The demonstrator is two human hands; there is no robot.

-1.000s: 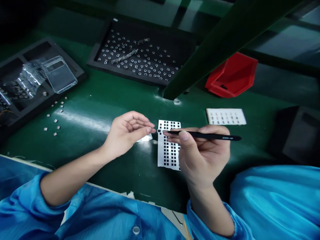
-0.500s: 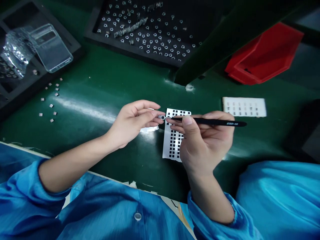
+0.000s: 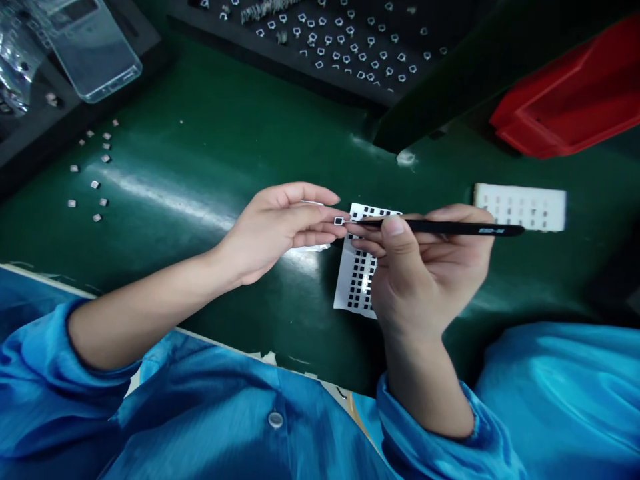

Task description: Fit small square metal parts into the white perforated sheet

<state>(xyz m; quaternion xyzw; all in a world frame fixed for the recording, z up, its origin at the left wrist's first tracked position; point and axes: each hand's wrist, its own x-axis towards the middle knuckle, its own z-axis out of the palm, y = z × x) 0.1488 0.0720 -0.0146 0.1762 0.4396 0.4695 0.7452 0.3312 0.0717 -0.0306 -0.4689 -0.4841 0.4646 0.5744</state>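
Center of the green workbench (image 3: 175, 133): white sheet with black squares (image 3: 345, 280) lies under the right hand (image 3: 430, 267), which grips black tweezers (image 3: 440, 228) pinched narrow on a tiny square component (image 3: 339, 221); left hand (image 3: 277, 230) loosely open, fingertips just beside it.

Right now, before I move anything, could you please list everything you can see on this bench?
green bench mat: one, green, under everything
foam tray: one, black, top centre, holding many small parts
foam tray edge: one, black, top left
clear plastic case: one, clear, on that left tray
crinkled plastic bag: one, silvery, far top left
loose square parts: about ten, pale, on the mat at left
red bin: one, red, top right
dark green beam: one, dark green, above the mat
white card: one, white, right of centre
perforated sheet: one, white with black squares, under the hands
white scrap: one, white, under the left hand
tweezers: one pair, black, in the right hand
square part: one, dark-centred, at the tweezer tips
left hand: one, fingertips beside that part
right hand: one, gripping the tweezers
blue smock sleeves: two, blue, on both arms
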